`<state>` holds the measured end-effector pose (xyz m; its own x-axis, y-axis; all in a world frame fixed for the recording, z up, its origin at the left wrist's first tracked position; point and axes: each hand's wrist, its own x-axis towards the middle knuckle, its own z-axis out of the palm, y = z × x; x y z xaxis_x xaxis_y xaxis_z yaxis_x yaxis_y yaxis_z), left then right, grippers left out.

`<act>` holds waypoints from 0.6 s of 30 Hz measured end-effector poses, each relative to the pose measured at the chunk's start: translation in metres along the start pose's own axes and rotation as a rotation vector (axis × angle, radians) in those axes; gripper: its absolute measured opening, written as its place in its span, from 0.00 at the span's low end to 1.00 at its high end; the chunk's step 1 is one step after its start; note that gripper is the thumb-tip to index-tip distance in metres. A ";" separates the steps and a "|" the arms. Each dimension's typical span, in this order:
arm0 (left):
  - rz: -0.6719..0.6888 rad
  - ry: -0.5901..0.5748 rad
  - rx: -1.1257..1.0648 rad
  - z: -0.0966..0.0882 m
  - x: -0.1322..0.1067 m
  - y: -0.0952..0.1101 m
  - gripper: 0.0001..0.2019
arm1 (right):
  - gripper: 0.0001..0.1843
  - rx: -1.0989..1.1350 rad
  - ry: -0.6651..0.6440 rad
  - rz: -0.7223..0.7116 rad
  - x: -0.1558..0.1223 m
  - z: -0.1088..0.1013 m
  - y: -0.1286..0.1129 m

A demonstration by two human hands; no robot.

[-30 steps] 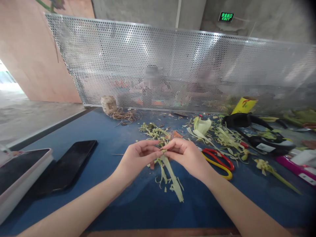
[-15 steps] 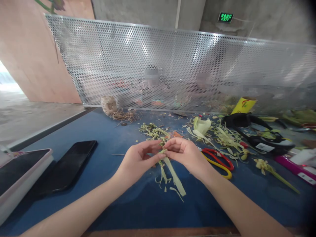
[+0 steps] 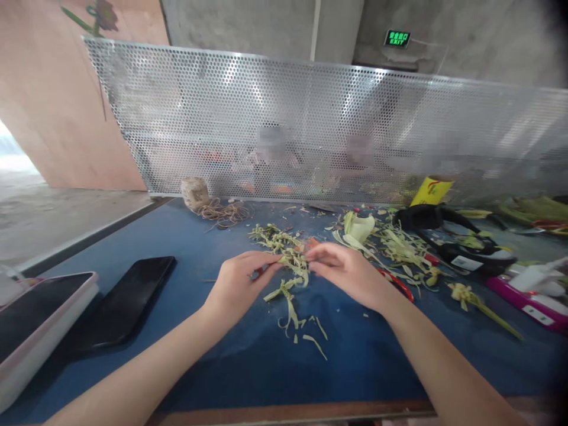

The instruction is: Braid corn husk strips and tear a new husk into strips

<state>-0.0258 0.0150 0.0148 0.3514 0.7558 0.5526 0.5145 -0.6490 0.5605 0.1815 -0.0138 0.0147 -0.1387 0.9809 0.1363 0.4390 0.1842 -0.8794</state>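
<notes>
A green wall sign [image 3: 396, 38] reads "EXIT".

Both bare forearms reach forward from the lower corners, angling inward. The left hand [image 3: 237, 285] lies knuckles up, fingers curled, thumb and fingertips pinched together. The right hand [image 3: 348, 271] faces it, fingers bent, tips almost meeting the left's; its grip is too blurred to judge

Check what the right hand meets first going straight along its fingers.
The right hand points left: first the green leaf strips at its fingertips, probably touching; the left hand lies beyond.
</notes>
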 end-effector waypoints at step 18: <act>0.059 -0.186 -0.074 -0.003 0.009 0.011 0.08 | 0.11 -1.213 0.086 0.413 -0.031 -0.043 0.062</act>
<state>-0.0196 0.0140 0.0278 0.5211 0.7148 0.4664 0.4323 -0.6923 0.5779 0.2509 -0.0303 -0.0242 0.2379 0.9710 0.0232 0.9651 -0.2391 0.1068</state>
